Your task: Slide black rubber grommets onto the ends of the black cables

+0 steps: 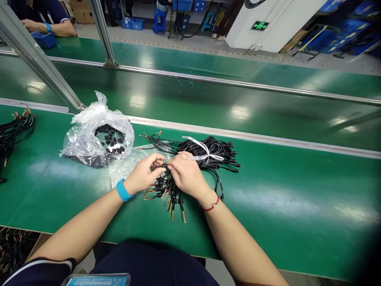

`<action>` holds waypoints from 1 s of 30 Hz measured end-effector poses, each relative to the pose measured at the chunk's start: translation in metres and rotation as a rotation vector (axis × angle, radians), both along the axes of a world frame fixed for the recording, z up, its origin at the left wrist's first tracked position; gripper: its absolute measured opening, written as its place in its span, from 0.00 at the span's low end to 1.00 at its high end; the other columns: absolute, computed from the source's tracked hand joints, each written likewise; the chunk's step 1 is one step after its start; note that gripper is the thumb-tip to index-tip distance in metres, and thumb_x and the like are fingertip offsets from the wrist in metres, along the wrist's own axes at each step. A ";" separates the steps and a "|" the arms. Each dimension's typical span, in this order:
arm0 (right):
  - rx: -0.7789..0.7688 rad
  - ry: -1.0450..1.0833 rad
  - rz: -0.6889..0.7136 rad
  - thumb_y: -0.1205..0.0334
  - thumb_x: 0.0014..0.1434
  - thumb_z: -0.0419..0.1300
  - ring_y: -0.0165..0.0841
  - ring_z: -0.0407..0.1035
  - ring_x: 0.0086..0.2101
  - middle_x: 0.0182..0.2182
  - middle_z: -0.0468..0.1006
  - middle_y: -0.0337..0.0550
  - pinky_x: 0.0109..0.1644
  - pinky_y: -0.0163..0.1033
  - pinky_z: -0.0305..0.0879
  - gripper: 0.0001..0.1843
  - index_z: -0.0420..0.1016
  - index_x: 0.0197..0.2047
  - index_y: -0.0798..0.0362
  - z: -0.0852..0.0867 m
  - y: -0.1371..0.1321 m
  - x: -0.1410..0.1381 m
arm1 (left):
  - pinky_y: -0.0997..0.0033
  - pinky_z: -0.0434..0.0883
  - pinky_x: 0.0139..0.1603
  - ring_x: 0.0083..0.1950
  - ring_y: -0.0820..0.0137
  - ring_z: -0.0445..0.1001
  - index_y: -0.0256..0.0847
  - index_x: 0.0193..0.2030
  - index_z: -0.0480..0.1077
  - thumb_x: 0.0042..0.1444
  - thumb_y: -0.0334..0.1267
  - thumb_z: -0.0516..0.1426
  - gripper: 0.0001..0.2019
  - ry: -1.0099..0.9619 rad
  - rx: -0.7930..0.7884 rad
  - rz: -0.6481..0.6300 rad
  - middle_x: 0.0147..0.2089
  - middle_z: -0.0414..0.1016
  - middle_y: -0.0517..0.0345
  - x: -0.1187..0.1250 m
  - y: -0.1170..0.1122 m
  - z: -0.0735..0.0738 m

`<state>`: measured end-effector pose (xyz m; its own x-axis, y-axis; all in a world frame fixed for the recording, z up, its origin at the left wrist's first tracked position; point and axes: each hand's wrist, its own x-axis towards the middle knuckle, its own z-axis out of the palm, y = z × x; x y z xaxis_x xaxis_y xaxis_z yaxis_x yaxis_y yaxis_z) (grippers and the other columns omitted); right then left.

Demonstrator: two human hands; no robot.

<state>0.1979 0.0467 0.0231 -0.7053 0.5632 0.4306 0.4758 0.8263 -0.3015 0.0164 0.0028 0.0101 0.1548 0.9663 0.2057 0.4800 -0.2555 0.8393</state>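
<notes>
Hands close together at a green bench (268, 230), fingertips nearly meeting. Left hand (143, 172): fingers curled, thumb and forefinger closed in a pinch on a small black piece (164, 165), stubby and dull. Right hand (188, 174): back upward, thumb and forefinger pinching at the other side of the same piece. Fingers cover much of it; finer shape too small to tell.

Just below the hands, a fan of black cable ends (180, 202), each thickened by a dark collar, thin red and yellow wires poking out toward the body. Beyond and to the right of the right hand, a thick bundle of black cable (218, 149), rubbery sheen, looped lengthwise, cinched by a flat white strip (198, 143). Slim rounded plugs stick out at the bundle's right end.

Left of the hands and further off: a clear plastic bag (79, 139), crinkled, glossy, mouth gaping; inside, a heap of little black nuts (111, 139), chunky, some showing holes. Flattened clear film (117, 172) between bag and left hand, wrinkled.

Left wrist: smooth blue band (122, 190). Right wrist: thin red cord (210, 205). Bench surface slick, streaked with light reflections. Far left of the hands, another pile of black cables (14, 127), coppery tips upward. Beyond the bag, a slanting grey metal post (47, 63).
</notes>
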 end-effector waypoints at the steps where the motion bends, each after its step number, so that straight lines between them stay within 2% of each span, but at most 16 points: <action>1: -0.022 -0.041 0.023 0.68 0.63 0.50 0.35 0.66 0.34 0.29 0.76 0.45 0.50 0.45 0.61 0.10 0.73 0.35 0.56 0.004 -0.001 0.002 | 0.69 0.70 0.40 0.38 0.69 0.73 0.39 0.40 0.68 0.58 0.33 0.55 0.04 0.053 -0.013 -0.034 0.37 0.75 0.57 0.000 -0.002 0.002; 3: -0.055 -0.110 0.022 0.69 0.62 0.50 0.35 0.67 0.36 0.33 0.77 0.46 0.49 0.42 0.61 0.10 0.73 0.39 0.56 0.011 -0.002 0.004 | 0.69 0.70 0.38 0.36 0.69 0.72 0.39 0.37 0.68 0.59 0.32 0.54 0.03 0.181 -0.040 -0.108 0.34 0.75 0.58 0.001 -0.005 0.004; 6: 0.010 -0.230 -0.134 0.70 0.63 0.49 0.36 0.68 0.39 0.38 0.77 0.47 0.46 0.40 0.60 0.13 0.72 0.47 0.57 0.018 0.001 -0.004 | 0.67 0.70 0.41 0.37 0.67 0.73 0.39 0.36 0.68 0.58 0.30 0.53 0.03 0.302 -0.049 -0.191 0.35 0.75 0.56 0.008 -0.010 0.001; 8: 0.091 -0.374 -0.229 0.69 0.64 0.49 0.38 0.67 0.39 0.38 0.77 0.47 0.45 0.42 0.58 0.12 0.72 0.45 0.56 0.018 0.007 -0.016 | 0.64 0.70 0.44 0.40 0.64 0.73 0.38 0.38 0.69 0.58 0.29 0.53 0.05 0.324 -0.038 -0.217 0.38 0.76 0.53 0.013 -0.012 -0.002; 10: 0.129 -0.513 -0.244 0.69 0.63 0.49 0.41 0.66 0.39 0.36 0.77 0.49 0.44 0.43 0.56 0.11 0.73 0.39 0.56 0.016 0.016 -0.031 | 0.61 0.70 0.46 0.43 0.62 0.73 0.37 0.40 0.70 0.58 0.29 0.53 0.06 0.368 -0.034 -0.239 0.40 0.76 0.49 0.017 -0.015 -0.002; 13: 0.129 -0.557 -0.233 0.72 0.61 0.50 0.41 0.67 0.37 0.32 0.77 0.51 0.40 0.43 0.55 0.11 0.74 0.34 0.58 0.010 0.029 -0.046 | 0.61 0.70 0.47 0.44 0.61 0.74 0.35 0.44 0.71 0.60 0.34 0.54 0.09 0.422 -0.035 -0.304 0.42 0.76 0.47 0.015 -0.015 0.004; 15: 0.128 -0.542 -0.226 0.72 0.61 0.50 0.40 0.68 0.35 0.31 0.77 0.50 0.39 0.42 0.55 0.11 0.74 0.34 0.58 0.008 0.033 -0.049 | 0.63 0.71 0.46 0.43 0.62 0.74 0.35 0.44 0.72 0.60 0.38 0.55 0.10 0.394 -0.013 -0.324 0.41 0.76 0.49 0.005 -0.012 0.013; 17: 0.127 -0.522 -0.216 0.71 0.62 0.50 0.39 0.69 0.35 0.32 0.77 0.49 0.39 0.42 0.57 0.10 0.73 0.37 0.58 0.006 0.032 -0.047 | 0.65 0.71 0.45 0.42 0.64 0.74 0.38 0.41 0.74 0.60 0.38 0.55 0.09 0.335 0.037 -0.242 0.39 0.76 0.51 -0.016 -0.005 0.023; 19: 0.115 -0.474 -0.176 0.69 0.63 0.50 0.37 0.69 0.35 0.34 0.77 0.47 0.40 0.41 0.59 0.10 0.73 0.41 0.57 0.004 0.026 -0.042 | 0.65 0.70 0.44 0.41 0.66 0.74 0.39 0.37 0.73 0.60 0.37 0.54 0.08 0.293 0.087 -0.022 0.37 0.76 0.53 -0.046 0.005 0.030; 21: 0.085 -0.363 -0.073 0.68 0.64 0.50 0.35 0.69 0.36 0.35 0.76 0.46 0.41 0.39 0.62 0.11 0.72 0.45 0.55 0.001 0.018 -0.036 | 0.66 0.70 0.43 0.40 0.66 0.74 0.39 0.37 0.73 0.59 0.36 0.52 0.08 0.278 0.111 0.277 0.38 0.76 0.55 -0.079 0.013 0.033; 22: 0.068 -0.302 -0.009 0.68 0.65 0.49 0.34 0.69 0.36 0.35 0.76 0.46 0.41 0.38 0.63 0.12 0.72 0.46 0.55 0.000 0.014 -0.034 | 0.66 0.70 0.42 0.39 0.66 0.74 0.39 0.39 0.72 0.59 0.35 0.52 0.08 0.325 0.093 0.393 0.38 0.76 0.54 -0.094 0.016 0.032; 23: 0.052 -0.258 0.048 0.67 0.65 0.49 0.33 0.69 0.36 0.35 0.75 0.46 0.40 0.37 0.64 0.12 0.72 0.46 0.55 -0.002 0.010 -0.031 | 0.67 0.70 0.41 0.39 0.65 0.74 0.39 0.40 0.72 0.58 0.34 0.52 0.08 0.434 0.034 0.454 0.39 0.76 0.53 -0.107 0.018 0.029; 26: 0.014 -0.243 0.122 0.65 0.66 0.49 0.33 0.69 0.33 0.31 0.74 0.44 0.37 0.37 0.65 0.12 0.74 0.43 0.55 -0.009 -0.002 -0.023 | 0.67 0.69 0.39 0.38 0.63 0.74 0.41 0.35 0.73 0.54 0.33 0.55 0.06 0.673 -0.115 0.446 0.36 0.76 0.52 -0.127 0.019 0.017; 30: -0.071 -0.222 0.039 0.68 0.66 0.49 0.31 0.70 0.32 0.32 0.75 0.44 0.37 0.36 0.68 0.13 0.72 0.48 0.56 -0.016 -0.011 -0.013 | 0.65 0.69 0.40 0.41 0.59 0.74 0.42 0.34 0.74 0.52 0.36 0.56 0.05 0.789 -0.173 0.416 0.37 0.74 0.50 -0.121 0.016 0.006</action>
<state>0.1846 0.0360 0.0071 -0.8002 0.5567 0.2229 0.5048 0.8260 -0.2508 -0.1045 0.0184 0.0156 -0.1787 0.9833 0.0348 0.9569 0.1655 0.2387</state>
